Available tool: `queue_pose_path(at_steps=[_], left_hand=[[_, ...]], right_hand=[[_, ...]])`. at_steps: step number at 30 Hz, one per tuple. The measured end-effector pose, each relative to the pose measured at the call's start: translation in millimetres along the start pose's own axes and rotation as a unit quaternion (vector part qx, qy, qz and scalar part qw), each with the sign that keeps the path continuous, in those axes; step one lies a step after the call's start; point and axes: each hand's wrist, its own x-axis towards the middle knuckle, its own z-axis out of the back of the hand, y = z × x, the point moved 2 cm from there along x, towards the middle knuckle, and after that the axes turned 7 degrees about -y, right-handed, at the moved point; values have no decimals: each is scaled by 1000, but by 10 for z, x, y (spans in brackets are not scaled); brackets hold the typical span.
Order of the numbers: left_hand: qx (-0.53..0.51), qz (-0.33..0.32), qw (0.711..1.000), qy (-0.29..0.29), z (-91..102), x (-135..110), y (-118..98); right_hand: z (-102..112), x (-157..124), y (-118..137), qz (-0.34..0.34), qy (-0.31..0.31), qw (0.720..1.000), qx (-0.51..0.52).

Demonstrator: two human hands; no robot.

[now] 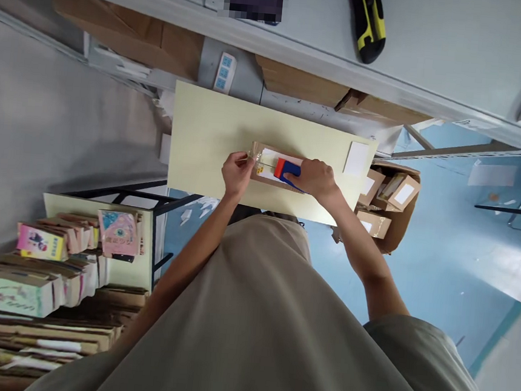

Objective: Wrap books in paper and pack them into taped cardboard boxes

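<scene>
A small brown cardboard box [270, 160] with a white label lies on a pale yellow table [205, 142]. My right hand [316, 179] is closed round a red and blue tape dispenser [286, 170] that rests on the box. At the box's left end my left hand [236, 173] pinches a strip of clear tape [255, 155] with its fingers closed.
A white label sheet [356, 159] lies at the table's right end. An open carton [390, 201] of small labelled boxes stands right of the table. Stacks of colourful boxes [54, 262] fill a lower table on the left. A yellow and black utility knife [369, 19] lies on the grey shelf above.
</scene>
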Motion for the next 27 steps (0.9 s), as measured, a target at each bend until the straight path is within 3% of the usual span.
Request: queue_pose_path(at_steps=[6,11,17,27], left_hand=[[10,-25,999,-41,-68,-29,23],[18,-47,998,-34,-119,-40,41],[7,-5,996,-85,-113,-40,97],[-24,8,997,-72,-143,-71,85]], right_hand=[[25,-5,-11,-2,10,999,38],[61,-8,-1,5,26,998,50],[51,-12,-18,9,24,998,58],[19,27,-5,33,19,999,36]])
